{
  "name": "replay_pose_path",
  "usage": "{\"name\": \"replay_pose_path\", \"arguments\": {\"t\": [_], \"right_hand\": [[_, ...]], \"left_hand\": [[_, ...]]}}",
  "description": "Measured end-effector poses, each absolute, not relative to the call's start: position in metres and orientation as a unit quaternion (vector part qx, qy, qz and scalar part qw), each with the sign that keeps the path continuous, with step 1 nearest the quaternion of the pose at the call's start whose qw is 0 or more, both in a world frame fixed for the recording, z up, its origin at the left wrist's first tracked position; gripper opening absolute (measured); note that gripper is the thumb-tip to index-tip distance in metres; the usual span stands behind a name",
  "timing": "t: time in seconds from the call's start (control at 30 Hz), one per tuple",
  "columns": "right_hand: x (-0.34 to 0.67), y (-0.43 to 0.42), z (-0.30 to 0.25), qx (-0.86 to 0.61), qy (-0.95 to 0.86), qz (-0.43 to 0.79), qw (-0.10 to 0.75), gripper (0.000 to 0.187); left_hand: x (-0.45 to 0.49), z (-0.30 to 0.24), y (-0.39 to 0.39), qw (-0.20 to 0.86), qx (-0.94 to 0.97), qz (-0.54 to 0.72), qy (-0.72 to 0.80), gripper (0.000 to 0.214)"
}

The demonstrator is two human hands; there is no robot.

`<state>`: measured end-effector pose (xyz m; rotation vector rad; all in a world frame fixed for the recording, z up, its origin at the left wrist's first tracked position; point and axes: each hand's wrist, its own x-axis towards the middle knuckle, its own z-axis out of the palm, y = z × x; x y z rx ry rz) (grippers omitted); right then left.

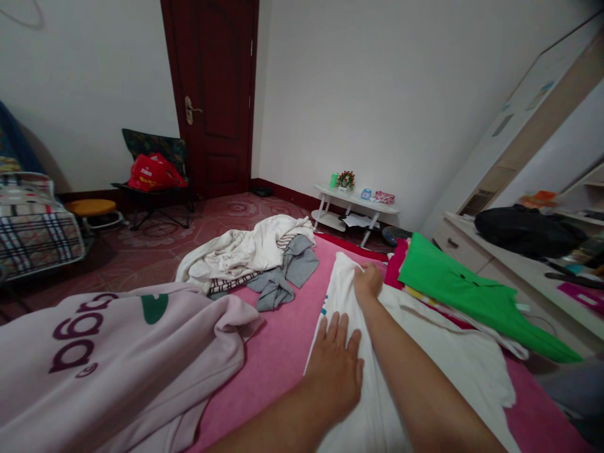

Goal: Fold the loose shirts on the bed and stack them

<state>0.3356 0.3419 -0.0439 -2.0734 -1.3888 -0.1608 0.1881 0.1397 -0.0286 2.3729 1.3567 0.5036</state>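
A white garment (377, 384), apparently a shirt with a bit of teal print, lies spread on a pink cover (268, 371). My left hand (336, 362) rests flat on it near its left edge, fingers stretched out. Farther off, my right hand (369, 282) has its fingers closed on the cloth at the garment's far end, where the fabric bunches up. My fingertips there are partly hidden. To the left lies a pale pink sweatshirt (189, 340) with dark lettering and a green patch. Beyond it sit crumpled white clothes (255, 242) and a grey garment (287, 270).
A green garment (453, 277) tops a stack of clothes at the right, beside a drawer cabinet (465, 248) holding a black bag (528, 229). By the far wall stands a low white table (352, 200). A folding chair (155, 141) carries a red bag (155, 172) near the door (212, 94).
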Motion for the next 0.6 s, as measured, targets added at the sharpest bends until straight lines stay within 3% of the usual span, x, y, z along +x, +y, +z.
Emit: {"name": "replay_pose_path", "arguments": {"t": [0.27, 0.6], "right_hand": [[0.328, 0.319, -0.038, -0.769, -0.556, -0.088, 0.304, 0.016], [0.327, 0.317, -0.035, -0.784, -0.552, -0.049, 0.280, 0.044]], "left_hand": [[0.188, -0.028, 0.139, 0.186, 0.841, 0.181, 0.475, 0.055], [0.189, -0.031, 0.139, 0.176, 0.839, 0.188, 0.480, 0.055]]}}
